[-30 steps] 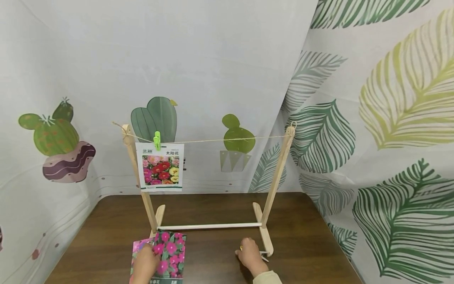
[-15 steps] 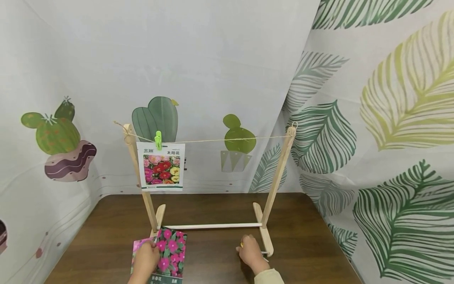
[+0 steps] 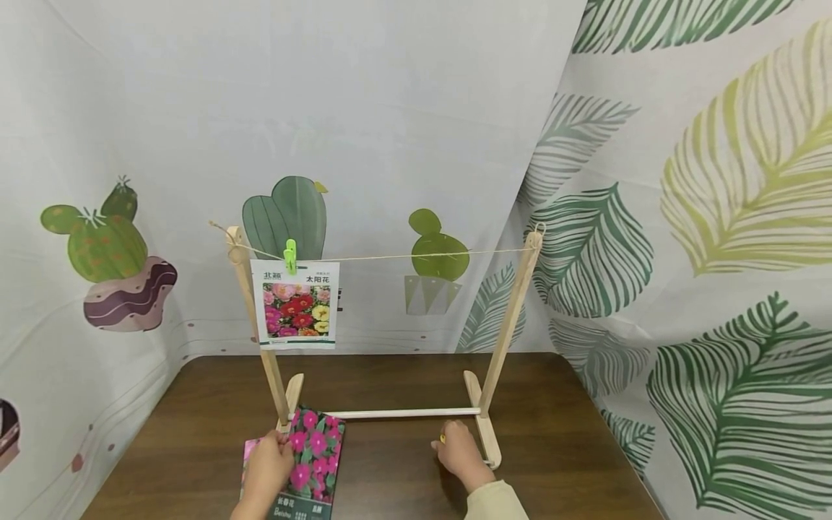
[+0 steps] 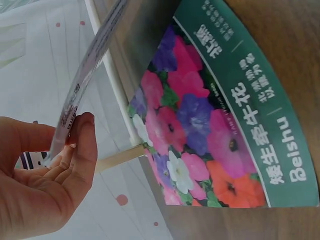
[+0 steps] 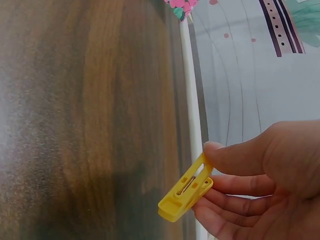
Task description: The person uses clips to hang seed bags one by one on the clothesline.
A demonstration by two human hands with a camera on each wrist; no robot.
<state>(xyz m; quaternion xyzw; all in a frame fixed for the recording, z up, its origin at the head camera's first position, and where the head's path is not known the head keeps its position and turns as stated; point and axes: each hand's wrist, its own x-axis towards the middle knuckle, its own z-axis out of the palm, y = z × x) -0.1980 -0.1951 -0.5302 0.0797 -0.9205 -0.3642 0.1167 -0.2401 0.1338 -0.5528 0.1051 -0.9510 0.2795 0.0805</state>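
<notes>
My left hand (image 3: 269, 462) pinches a seed packet (image 3: 316, 456) with magenta flowers by its left edge. The left wrist view shows this packet nearly edge-on, between thumb and fingers. A second seed packet (image 4: 200, 125), with pink, purple and orange flowers and a green band, lies on the table below it; the head view has it partly hidden under the left hand. Between thumb and fingers my right hand (image 5: 250, 180) holds a yellow clothespin (image 5: 185, 192), low over the table near the stand's right foot.
A wooden stand (image 3: 509, 328) carries a string (image 3: 390, 257) between two posts and a white crossbar (image 3: 403, 414) low down. From the string's left part a green clothespin (image 3: 290, 256) holds a white seed packet (image 3: 325, 310). Behind the brown table (image 3: 390, 469) hangs patterned cloth.
The magenta-flowered packet has shifted slightly up in the head view and its top now overlaps the crossbar. My right hand, with the yellow clothespin, has moved a little forward.
</notes>
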